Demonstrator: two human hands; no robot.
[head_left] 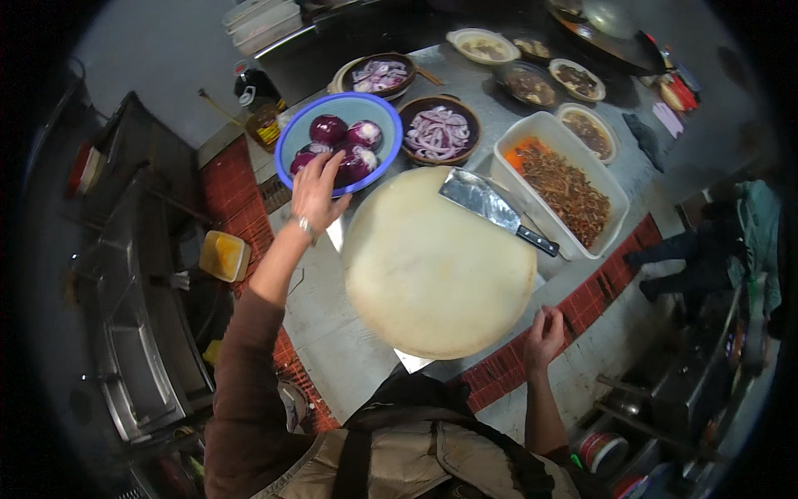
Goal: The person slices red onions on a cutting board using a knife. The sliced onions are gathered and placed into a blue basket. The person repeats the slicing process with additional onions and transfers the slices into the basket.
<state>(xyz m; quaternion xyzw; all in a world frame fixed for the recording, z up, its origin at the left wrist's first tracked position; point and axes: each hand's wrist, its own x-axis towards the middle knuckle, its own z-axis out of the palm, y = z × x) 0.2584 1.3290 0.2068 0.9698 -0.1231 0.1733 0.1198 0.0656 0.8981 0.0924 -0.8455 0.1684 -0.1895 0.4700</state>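
My left hand reaches over the near rim of a blue plastic basket, its fingers spread. Its fingertips overlap peeled red onions in the basket; whether they touch is hard to tell. Before me stands a thick round chopping board. A cleaver lies across the board's far right part, its black handle pointing right. My right hand hangs beside the board's right edge, fingers loosely curled, with nothing visible in it.
Sliced red onion fills a brown bowl and a farther bowl. A white plastic tub of shredded brown food borders the board. Several dishes of food stand behind, near a wok. Oil bottles stand left; a person's legs show right.
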